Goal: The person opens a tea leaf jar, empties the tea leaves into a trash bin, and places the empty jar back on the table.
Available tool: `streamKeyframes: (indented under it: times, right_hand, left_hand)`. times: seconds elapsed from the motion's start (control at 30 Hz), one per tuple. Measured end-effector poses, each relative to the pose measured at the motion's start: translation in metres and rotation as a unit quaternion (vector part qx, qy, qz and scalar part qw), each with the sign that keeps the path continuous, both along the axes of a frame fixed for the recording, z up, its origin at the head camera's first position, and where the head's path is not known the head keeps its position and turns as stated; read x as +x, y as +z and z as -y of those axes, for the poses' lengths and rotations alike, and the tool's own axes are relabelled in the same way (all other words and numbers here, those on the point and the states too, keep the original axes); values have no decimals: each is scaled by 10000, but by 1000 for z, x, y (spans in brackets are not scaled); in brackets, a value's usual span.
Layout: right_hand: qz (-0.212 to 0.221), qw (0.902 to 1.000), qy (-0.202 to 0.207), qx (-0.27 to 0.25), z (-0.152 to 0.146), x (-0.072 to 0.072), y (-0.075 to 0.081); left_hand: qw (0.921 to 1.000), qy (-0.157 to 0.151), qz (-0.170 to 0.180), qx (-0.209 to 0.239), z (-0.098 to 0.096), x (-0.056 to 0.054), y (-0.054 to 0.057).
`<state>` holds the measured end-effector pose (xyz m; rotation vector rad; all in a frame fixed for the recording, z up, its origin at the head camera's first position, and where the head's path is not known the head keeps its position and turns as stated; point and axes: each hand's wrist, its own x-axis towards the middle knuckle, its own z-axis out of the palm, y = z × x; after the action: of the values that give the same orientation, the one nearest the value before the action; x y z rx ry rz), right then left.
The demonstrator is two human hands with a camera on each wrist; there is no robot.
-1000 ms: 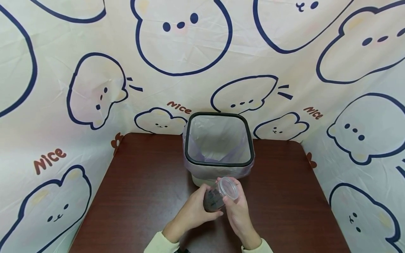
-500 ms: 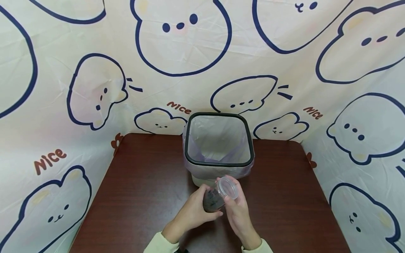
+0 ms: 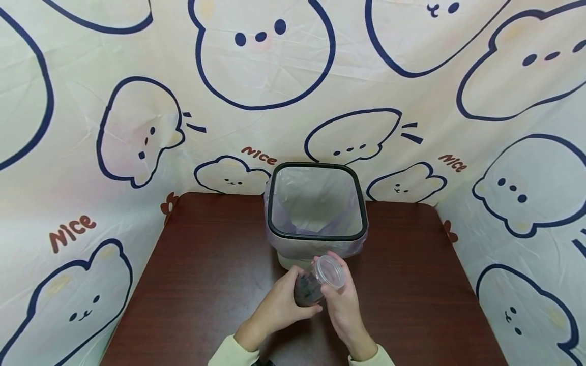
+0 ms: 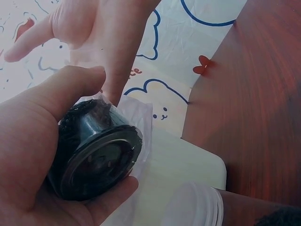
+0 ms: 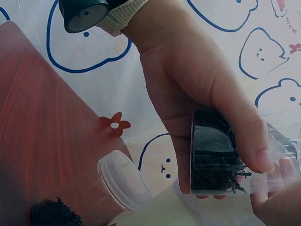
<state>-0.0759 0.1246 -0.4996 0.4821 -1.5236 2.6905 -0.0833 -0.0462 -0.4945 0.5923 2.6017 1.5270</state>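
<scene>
Both hands hold one clear plastic jar (image 3: 308, 291) with dark dry shreds in its lower part. My left hand (image 3: 280, 304) grips it round the lower body; in the left wrist view, the jar's round dark base (image 4: 101, 165) faces the camera. My right hand (image 3: 343, 307) grips the clear lid (image 3: 330, 273), its thumb on the near side. The jar tilts to the right. In the right wrist view, the left hand's thumb lies across the jar. Low in that view is a second clear jar (image 5: 124, 181) with a white lid and dark contents; the head view hides it.
A waste bin with a dark square rim (image 3: 318, 237) and a pale purple bag liner (image 3: 316, 248) stands just beyond the hands. Brown table (image 3: 210, 264) surface extends to both sides. A cartoon-print curtain (image 3: 274, 127) encloses the back and sides.
The right hand's fingers shift slightly on the lid. The left hand, jar and bin stay in place.
</scene>
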Motion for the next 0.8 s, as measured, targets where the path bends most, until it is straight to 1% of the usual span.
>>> streamKeyframes:
  times: [0.3, 0.57, 0.8]
  right_hand:
    - [80, 9999, -135, 67, 2, 3, 3]
    - [22, 10000, -37, 53, 1, 1, 3]
    - [111, 9999, 84, 39, 0, 2, 2]
  left_hand:
    - [10000, 20, 46, -65, 1, 1, 1]
    - [10000, 18, 43, -58, 1, 1, 1]
    - [10000, 41, -12, -46, 1, 1, 0]
